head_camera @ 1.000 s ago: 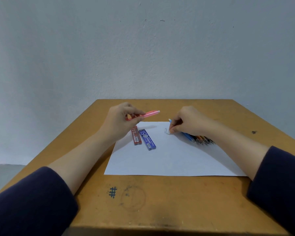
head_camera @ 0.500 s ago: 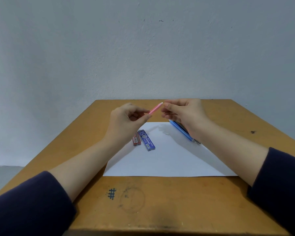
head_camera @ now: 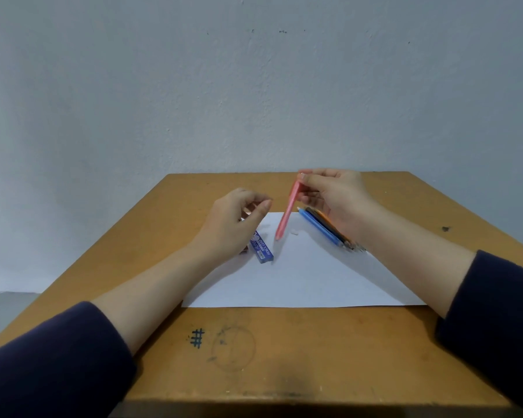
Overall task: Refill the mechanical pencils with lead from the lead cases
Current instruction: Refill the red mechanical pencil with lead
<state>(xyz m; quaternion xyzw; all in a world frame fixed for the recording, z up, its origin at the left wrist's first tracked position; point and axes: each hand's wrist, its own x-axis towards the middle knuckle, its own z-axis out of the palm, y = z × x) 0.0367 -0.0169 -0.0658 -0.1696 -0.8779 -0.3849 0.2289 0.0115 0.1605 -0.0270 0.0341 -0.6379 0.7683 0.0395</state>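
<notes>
Pinching the pink mechanical pencil [head_camera: 287, 213] by its top, the right hand [head_camera: 335, 200] is dangling it tip-down over the white paper sheet [head_camera: 308, 276]. The left hand [head_camera: 233, 224] is hovering loosely curled, empty, over the sheet's far left corner, where a blue lead case [head_camera: 262, 250] is lying. Slim blue and orange pencils [head_camera: 320, 227] are lying on the sheet's far right. A scuffed wooden table [head_camera: 314, 351] is carrying the sheet before a rough grey wall [head_camera: 254, 101].
</notes>
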